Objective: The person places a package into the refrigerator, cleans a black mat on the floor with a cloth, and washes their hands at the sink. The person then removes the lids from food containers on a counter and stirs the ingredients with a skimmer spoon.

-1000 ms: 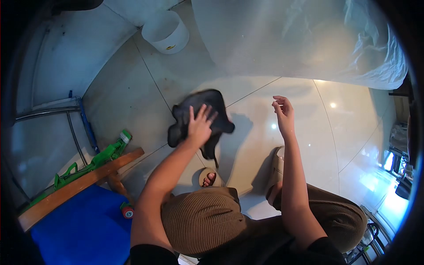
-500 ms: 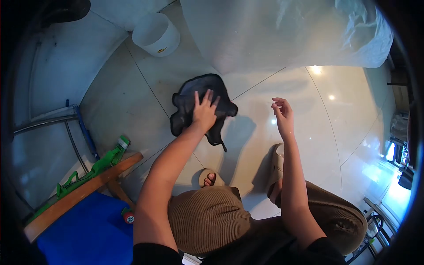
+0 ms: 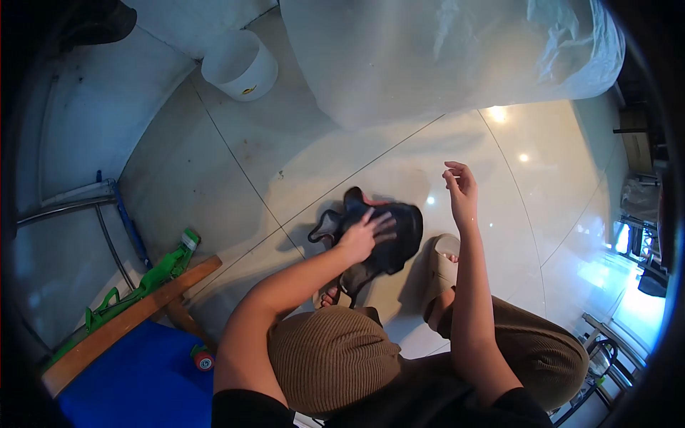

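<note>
My left hand (image 3: 362,239) lies with its fingers spread over a black, floppy, glossy piece (image 3: 401,235) with a lobed outline. The piece rests on the tiled floor just in front of my feet, and a small patch of red shows at its far edge. Its near end reaches my left foot, and part of it is hidden under my hand. Raised to the right of it is my right hand (image 3: 462,187), its fingers loosely bent and apart, with nothing visible in them.
A white bucket (image 3: 246,75) stands at the far left. A large translucent plastic bag (image 3: 428,71) bulges across the top. At left are a wooden-framed chair with a blue seat (image 3: 135,378) and a green tool-like object (image 3: 153,278). My sandal (image 3: 444,264) is at right.
The black piece has been pulled toward me and to the right under my left hand, and it has turned. My right hand has barely moved.
</note>
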A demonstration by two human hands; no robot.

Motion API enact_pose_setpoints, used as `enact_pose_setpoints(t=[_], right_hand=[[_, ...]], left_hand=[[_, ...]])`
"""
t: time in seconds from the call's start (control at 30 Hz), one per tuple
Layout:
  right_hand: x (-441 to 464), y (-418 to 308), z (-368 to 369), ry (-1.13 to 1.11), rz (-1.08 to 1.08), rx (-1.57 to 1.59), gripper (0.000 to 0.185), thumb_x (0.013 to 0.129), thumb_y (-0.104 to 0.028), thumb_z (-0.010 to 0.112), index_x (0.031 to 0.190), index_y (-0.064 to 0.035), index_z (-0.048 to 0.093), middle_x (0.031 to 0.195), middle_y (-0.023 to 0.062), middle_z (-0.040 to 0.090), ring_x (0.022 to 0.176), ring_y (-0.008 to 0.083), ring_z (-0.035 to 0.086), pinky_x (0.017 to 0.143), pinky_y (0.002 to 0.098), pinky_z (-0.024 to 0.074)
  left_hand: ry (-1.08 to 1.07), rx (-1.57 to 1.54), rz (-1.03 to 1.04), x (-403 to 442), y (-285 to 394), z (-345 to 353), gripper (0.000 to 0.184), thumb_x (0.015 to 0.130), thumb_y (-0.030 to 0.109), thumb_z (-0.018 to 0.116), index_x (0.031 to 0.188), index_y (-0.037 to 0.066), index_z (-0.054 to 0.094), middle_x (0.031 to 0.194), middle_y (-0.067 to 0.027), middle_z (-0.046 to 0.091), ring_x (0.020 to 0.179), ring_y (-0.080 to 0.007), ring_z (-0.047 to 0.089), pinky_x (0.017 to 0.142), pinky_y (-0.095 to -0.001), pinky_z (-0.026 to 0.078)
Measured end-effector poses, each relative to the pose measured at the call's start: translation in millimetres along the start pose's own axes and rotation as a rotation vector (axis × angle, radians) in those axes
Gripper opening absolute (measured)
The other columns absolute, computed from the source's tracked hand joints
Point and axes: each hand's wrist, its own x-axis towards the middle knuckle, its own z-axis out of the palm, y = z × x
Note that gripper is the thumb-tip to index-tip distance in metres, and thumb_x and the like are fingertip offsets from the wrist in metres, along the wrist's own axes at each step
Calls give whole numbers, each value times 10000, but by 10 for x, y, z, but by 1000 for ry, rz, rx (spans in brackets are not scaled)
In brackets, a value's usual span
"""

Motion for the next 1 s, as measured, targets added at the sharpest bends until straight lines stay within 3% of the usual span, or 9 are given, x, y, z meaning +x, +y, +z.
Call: enact_pose_setpoints(t=[0.13, 0.23, 0.3, 0.47, 0.57, 0.7, 0.83, 0.9, 1.0], right_hand=[[6, 67, -65, 25, 12, -16, 173, 776, -122, 525, 932, -47, 538, 723, 1, 475, 590, 59, 398, 516, 187, 336], [15, 72, -133, 40, 22, -25, 175, 777, -122, 525, 934, -46, 538, 727, 1, 480, 594, 60, 401, 520, 188, 339], [-1, 65, -169, 53, 38, -19, 177, 777, -121, 525, 936, -45, 537, 731, 1, 484, 598, 61, 405, 526, 188, 342], [-11, 125, -262, 90, 21, 34, 178, 777, -119, 526, 938, -43, 537, 732, 3, 486, 603, 62, 412, 536, 189, 348], [-14, 166, -270, 108, 11, 6, 175, 778, -115, 527, 937, -43, 538, 736, 5, 489, 604, 62, 415, 542, 189, 351], [-43, 105, -250, 96, 23, -13, 173, 778, -114, 526, 936, -45, 538, 739, 6, 493, 600, 63, 415, 542, 190, 353], [-31, -15, -244, 66, 35, -60, 179, 783, -104, 511, 944, -29, 533, 742, 9, 507, 667, 66, 447, 590, 198, 364], [-4, -20, -245, 71, 19, -52, 178, 783, -106, 512, 942, -30, 534, 740, 9, 506, 664, 67, 448, 587, 199, 365], [-27, -11, -278, 86, -2, -35, 175, 783, -109, 514, 939, -33, 536, 738, 9, 504, 658, 68, 450, 582, 201, 366]], left_hand=[[147, 22, -457, 94, -562, -52, 505, 716, 247, 437, 1215, 204, 371, 1324, -45, 248, 1251, -217, 126, 977, -531, 18], [210, -75, -586, 213, -1033, -245, 531, 688, 268, 493, 1204, 199, 387, 1308, -53, 274, 1241, -217, 157, 974, -534, 28], [112, -34, -696, 370, -1191, -308, 600, 686, 284, 498, 1251, 199, 315, 1324, -61, 237, 1238, -216, 156, 960, -539, 73], [147, -75, -625, 809, -1275, -165, 606, 693, 281, 497, 1259, 200, 299, 1321, -66, 240, 1238, -217, 158, 957, -521, 107], [-271, -366, -622, 1020, -1349, -147, 602, 701, 291, 489, 1262, 198, 292, 1327, -63, 228, 1240, -218, 152, 954, -505, 121], [-15, 115, -377, 1118, -1099, -245, 581, 722, 310, 467, 1263, 197, 289, 1341, -55, 199, 1248, -214, 127, 978, -491, 72], [15, 184, -210, 1198, -706, -170, 511, 763, 293, 406, 1253, 193, 302, 1350, -48, 177, 1257, -205, 95, 997, -474, 20], [-122, 105, -78, 1208, -479, -24, 459, 791, 260, 346, 1244, 188, 316, 1358, -44, 152, 1262, -196, 69, 1003, -464, -22], [-63, 75, 31, 906, -150, 60, 469, 769, 256, 373, 1230, 182, 337, 1356, -43, 159, 1262, -189, 77, 1005, -458, -10]])
